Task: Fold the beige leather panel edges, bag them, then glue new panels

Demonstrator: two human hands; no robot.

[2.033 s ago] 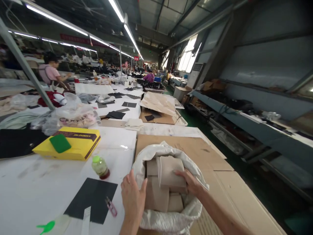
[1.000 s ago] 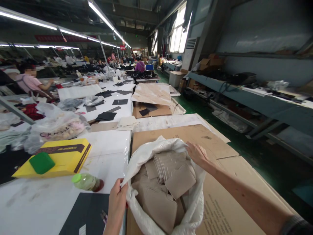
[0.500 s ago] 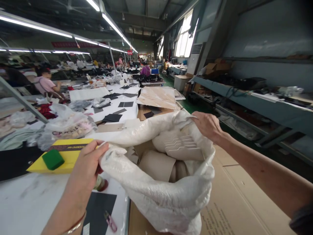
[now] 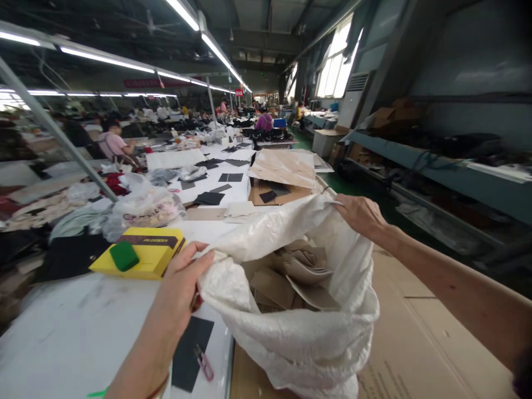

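Note:
A white woven sack (image 4: 307,338) stands with its mouth held wide. My left hand (image 4: 183,285) is closed on the left side of its rim, thumb on top. At the far right of the rim, my right hand (image 4: 361,215) grips the edge between thumb and fingers. Down inside lie several curved beige-brown sheet pieces (image 4: 305,269), loosely heaped. Left of my left hand is a yellow box (image 4: 166,252) with a green block (image 4: 124,256) on it. Below that hand, pink-handled thread snips (image 4: 203,363) rest on a dark rectangular sheet (image 4: 187,343).
Brown cardboard (image 4: 415,332) lies under and right of the sack. A clear plastic bag (image 4: 143,208) sits on the white table (image 4: 91,316). Further off are dark cut pieces (image 4: 210,198), a cardboard sheet (image 4: 282,166), a blue-grey bench (image 4: 449,172) and people at work.
The view has swung left, so the scene sits further right. The beige pieces have dropped deeper and shifted into a looser heap, and the sack's mouth has been pulled up. Both hands keep their hold.

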